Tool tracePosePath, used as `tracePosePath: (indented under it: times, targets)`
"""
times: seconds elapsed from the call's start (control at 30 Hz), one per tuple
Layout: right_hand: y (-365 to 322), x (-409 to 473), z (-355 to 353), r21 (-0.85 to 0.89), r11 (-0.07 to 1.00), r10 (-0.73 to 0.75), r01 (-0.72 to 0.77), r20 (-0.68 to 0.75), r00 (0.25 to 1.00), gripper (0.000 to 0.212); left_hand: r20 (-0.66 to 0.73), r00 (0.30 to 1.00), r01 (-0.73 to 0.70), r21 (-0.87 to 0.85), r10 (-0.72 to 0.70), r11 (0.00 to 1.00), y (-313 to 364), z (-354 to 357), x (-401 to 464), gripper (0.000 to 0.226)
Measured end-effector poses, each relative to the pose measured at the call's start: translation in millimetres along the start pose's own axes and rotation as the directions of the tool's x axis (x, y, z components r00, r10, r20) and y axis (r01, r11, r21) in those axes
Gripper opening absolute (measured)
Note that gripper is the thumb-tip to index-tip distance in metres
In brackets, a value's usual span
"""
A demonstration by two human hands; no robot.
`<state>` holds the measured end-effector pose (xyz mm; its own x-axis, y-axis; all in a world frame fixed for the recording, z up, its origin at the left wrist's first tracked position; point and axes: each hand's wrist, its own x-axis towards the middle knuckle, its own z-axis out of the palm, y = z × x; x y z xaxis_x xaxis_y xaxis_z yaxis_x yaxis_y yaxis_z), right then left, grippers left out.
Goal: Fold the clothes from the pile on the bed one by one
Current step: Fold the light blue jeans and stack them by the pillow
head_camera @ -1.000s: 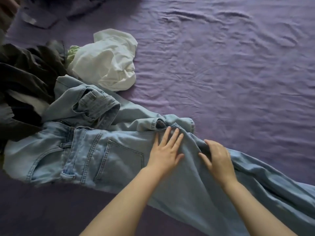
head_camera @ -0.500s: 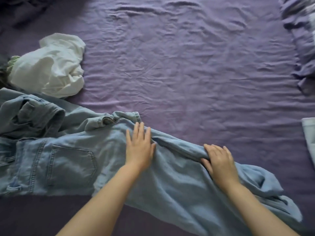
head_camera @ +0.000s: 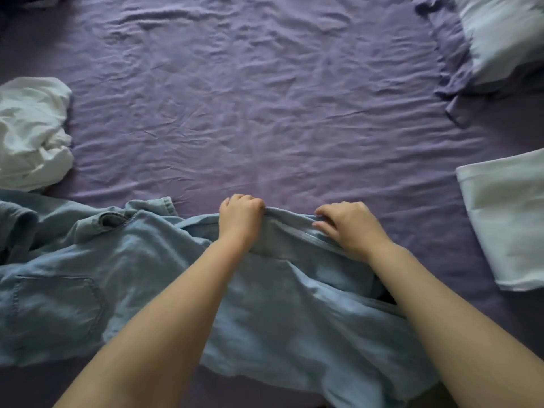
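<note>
Head view: left hand (head_camera: pixel 240 220), flat earlier, now curls gripping the jeans (head_camera: pixel 164 290) edge. Right hand (head_camera: pixel 348 226) still pinches it at 3 o'clock.

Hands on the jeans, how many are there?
2. The left hand and right hand both grip the far edge of the jeans, side by side.

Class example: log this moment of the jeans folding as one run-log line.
step: gripping jeans edge | left hand: grips jeans | right hand: grips jeans | bed sheet: underneath
</note>
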<state>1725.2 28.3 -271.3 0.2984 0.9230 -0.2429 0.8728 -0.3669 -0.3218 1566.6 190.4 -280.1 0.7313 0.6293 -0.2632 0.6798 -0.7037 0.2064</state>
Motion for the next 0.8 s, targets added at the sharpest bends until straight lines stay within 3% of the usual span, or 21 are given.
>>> tracePosePath:
  times: [0.13,0.27,0.33,0.43,0.57,0.67,0.8]
  targets:
    - [35,-44,-16,0.234,0.962,0.08,-0.141,0.253,0.964,0.063,0.023,0.99,-0.131,-0.16,0.136,0.978,28,16,-15,0.026]
    - [50,-77,-22,0.441,0.858,0.077,-0.264,0.398,0.914,0.074,0.0,0.965,-0.252,-0.278,0.262,0.927,64,19,-30,0.037]
    - [48,-82,-21,0.447,0.857,0.096,-0.256,0.35,0.932,0.073,0.034,0.937,-0.326,-0.27,0.347,0.906,76,22,-33,0.039]
    - [45,-81,-18,0.506,0.83,0.196,-0.237,0.134,0.971,0.047,0.08,0.908,-0.383,-0.241,0.411,0.892,87,27,-33,0.044]
    - [45,-77,-17,0.607,0.747,0.387,-0.27,-0.067,0.92,0.022,0.009,0.935,-0.333,-0.321,0.355,0.886,101,18,-21,0.018]
    - [43,-80,-26,0.514,0.739,0.542,-0.436,-0.069,0.837,0.022,0.036,0.971,-0.2,-0.418,0.237,0.886,109,-4,-9,0.016]
    - [43,-95,-49,0.36,0.777,0.508,-0.517,0.128,0.852,0.031,0.128,0.971,-0.126,-0.445,0.203,0.886,107,-27,4,0.02]
